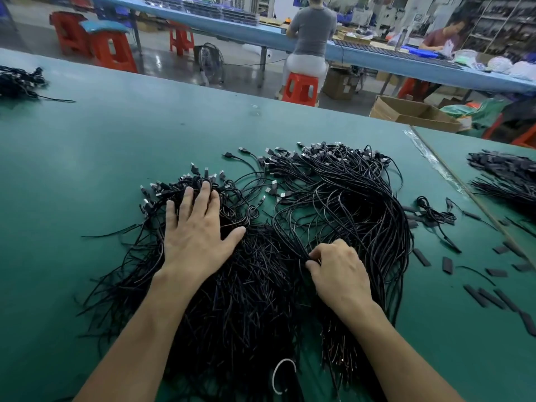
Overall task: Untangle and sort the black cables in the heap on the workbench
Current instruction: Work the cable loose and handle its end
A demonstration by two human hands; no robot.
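A big heap of black cables (255, 274) with USB plugs at their far ends lies on the green workbench (87, 158) in front of me. My left hand (197, 230) rests flat on the left bundle, fingers straight and spread, fingertips near the plugs. My right hand (336, 271) sits on the middle of the heap with its fingers curled, pinching a few cable strands where the right bundle (362, 204) curves back toward me. A white loop (282, 375) lies at the heap's near edge.
Short black sleeve pieces (490, 297) are scattered on the bench to the right. Another cable bundle (504, 175) lies far right beyond a taped seam (441, 169), and a small pile (20, 82) far left. Two people work at a blue table (232, 30) behind, among red stools.
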